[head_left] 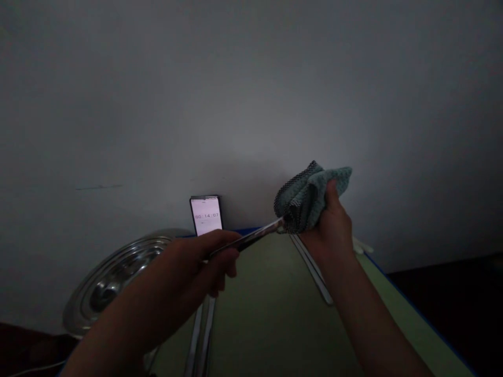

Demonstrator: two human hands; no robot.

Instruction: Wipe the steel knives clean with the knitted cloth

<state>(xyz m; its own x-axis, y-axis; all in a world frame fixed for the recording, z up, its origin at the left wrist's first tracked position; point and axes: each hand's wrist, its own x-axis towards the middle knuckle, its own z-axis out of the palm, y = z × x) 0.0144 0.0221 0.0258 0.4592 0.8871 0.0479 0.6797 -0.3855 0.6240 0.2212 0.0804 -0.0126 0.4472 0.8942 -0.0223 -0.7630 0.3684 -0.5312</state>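
At the lower centre of the frame, nearest the viewer, two metal strips (pixel 207 335) lay on the green table (pixel 267 298). Above them, the left hand (pixel 200 267) was closed in a pinch, thumb and fingers gripping the near end of a slim metal utensil (pixel 257 236). The utensil slanted up and right across the centre of the frame, its far end hidden in a folded cloth (pixel 314 201). The right hand (pixel 330 225) was curled around the cloth, thumb on top. The utensil appeared light, rigid and unlikely to break; its polished surface would probably slip or roll if wet, so a firm pinch on the bare shaft, opposite the wrapped end, was the suitable hold. The cloth looked soft and pliable, best gathered in the palm with the folds pressed against the metal. Farther off, a shiny basin (pixel 88 283) occupied the lower left, and a phone (pixel 207 213) showing a timer stood near the wall (pixel 251 104), left of centre.
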